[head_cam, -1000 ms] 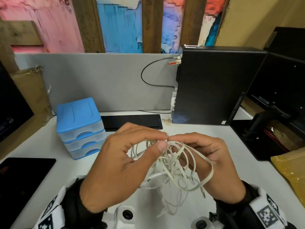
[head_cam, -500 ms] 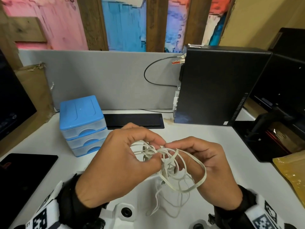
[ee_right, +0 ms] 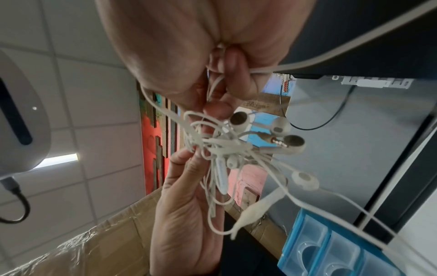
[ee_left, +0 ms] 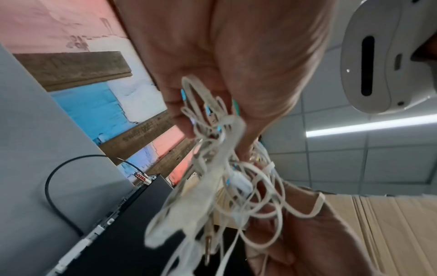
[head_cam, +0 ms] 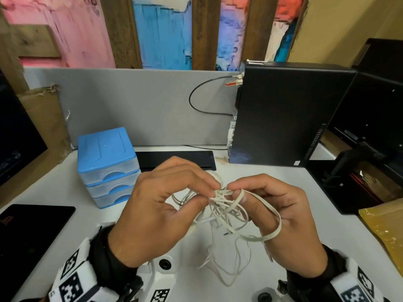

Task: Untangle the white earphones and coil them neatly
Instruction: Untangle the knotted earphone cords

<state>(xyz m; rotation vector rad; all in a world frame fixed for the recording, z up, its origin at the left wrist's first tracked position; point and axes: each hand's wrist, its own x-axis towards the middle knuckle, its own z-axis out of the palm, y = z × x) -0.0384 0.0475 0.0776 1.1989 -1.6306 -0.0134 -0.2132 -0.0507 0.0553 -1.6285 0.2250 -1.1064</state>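
The white earphones point(head_cam: 224, 205) are held up above the desk as a knotted bundle of thin and flat cords, near the scene's middle. A wide flat loop is draped to the right, thin strands hang below, and several earbuds point(ee_right: 238, 119) and a jack plug point(ee_right: 279, 142) are caught in the knot.

A drawer box point(head_cam: 108, 162) stands far left on the tabletop point(head_cam: 65, 184), a computer tower point(head_cam: 283, 114) far right, a partition point(head_cam: 135, 105) behind both.

Beyond the hands, a grey partition point(head_cam: 135, 105) ran along the back of the white worktop point(head_cam: 54, 188), with painted pink and blue wall panels point(head_cam: 161, 29) between dark wooden beams above. Tiled ceiling point(ee_left: 354, 164) had a strip light point(ee_left: 369, 127).
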